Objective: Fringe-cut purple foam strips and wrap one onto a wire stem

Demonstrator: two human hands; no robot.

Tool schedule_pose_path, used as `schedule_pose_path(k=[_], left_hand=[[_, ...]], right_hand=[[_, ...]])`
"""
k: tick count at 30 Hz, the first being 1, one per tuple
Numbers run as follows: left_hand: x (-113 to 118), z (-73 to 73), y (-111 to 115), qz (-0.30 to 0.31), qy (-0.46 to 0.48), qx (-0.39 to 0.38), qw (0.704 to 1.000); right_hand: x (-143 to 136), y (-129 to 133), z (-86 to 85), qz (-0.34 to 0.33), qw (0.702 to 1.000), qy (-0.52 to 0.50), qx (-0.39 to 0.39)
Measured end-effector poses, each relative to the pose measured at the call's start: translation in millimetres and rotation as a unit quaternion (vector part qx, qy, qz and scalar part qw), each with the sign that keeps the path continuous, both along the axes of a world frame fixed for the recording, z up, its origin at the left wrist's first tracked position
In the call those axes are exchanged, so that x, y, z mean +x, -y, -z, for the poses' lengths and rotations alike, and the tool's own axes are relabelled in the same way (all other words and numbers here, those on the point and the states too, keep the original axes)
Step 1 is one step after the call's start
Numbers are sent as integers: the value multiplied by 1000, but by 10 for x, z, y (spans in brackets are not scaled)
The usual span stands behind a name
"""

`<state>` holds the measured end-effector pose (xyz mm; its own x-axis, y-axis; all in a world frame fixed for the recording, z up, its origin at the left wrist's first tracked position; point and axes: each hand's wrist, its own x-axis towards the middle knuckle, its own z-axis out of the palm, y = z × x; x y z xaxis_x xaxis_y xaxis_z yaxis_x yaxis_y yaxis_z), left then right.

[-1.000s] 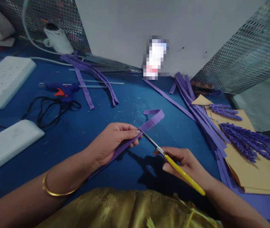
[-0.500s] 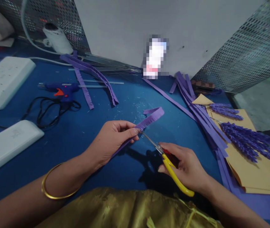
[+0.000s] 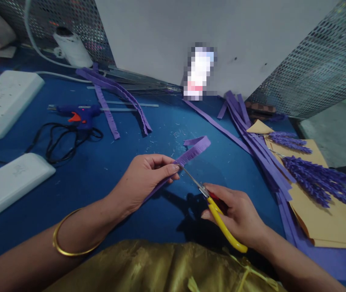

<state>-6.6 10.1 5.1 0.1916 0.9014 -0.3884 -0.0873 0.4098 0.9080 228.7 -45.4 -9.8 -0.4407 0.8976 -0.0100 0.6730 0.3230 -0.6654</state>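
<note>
Pinched between the thumb and fingers of my left hand is a purple paper strip, its free end curling up and back on itself. Small cuts run along the strip's edge. My right hand grips a pair of scissors with yellow and red handles. The scissor blades reach up-left to the strip's edge right beside my left thumb; whether they are parted there I cannot tell.
A blue glue gun lies left, near a white power strip and fringed purple strips. Uncut purple strips, lavender-like stems and tan paper lie right. A phone leans at the back.
Both hands, the strip and the scissors stay almost in the same place. The right hand and scissors have shifted very slightly to the left.
</note>
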Motion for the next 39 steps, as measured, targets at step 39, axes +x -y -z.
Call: schedule_pose_path(k=[39], left_hand=[[-1,-25,9,21,-19,4,1000]], right_hand=[[24,2,14,-16,1000,10,20]])
